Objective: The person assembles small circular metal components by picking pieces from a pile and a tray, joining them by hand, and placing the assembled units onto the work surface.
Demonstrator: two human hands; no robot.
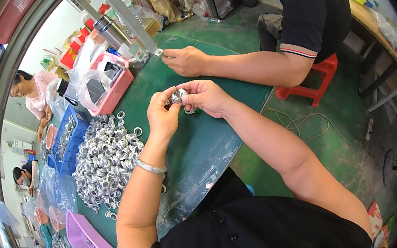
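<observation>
Above the green table [198, 159], my left hand [163, 113] and my right hand [208, 98] meet, both closed with fingertips on a small silvery metal ring [176, 96]. Parts of the ring are hidden by my fingers. A second silvery ring [189, 110] shows just beneath the right hand's fingers; whether that hand holds it I cannot make out. To the left of my left forearm lies a large heap of similar silvery rings [106, 160], with a few loose ones at its edges. A pale bangle sits on my left wrist.
Behind the heap stand a blue basket [69, 144] with rings and a pink basket [114, 90] with bagged things. A purple tray [86, 242] is at lower left. A co-worker's forearm [246, 68] rests across the table's far side, beside a red stool [309, 80]. A cable [324, 118] trails on the floor.
</observation>
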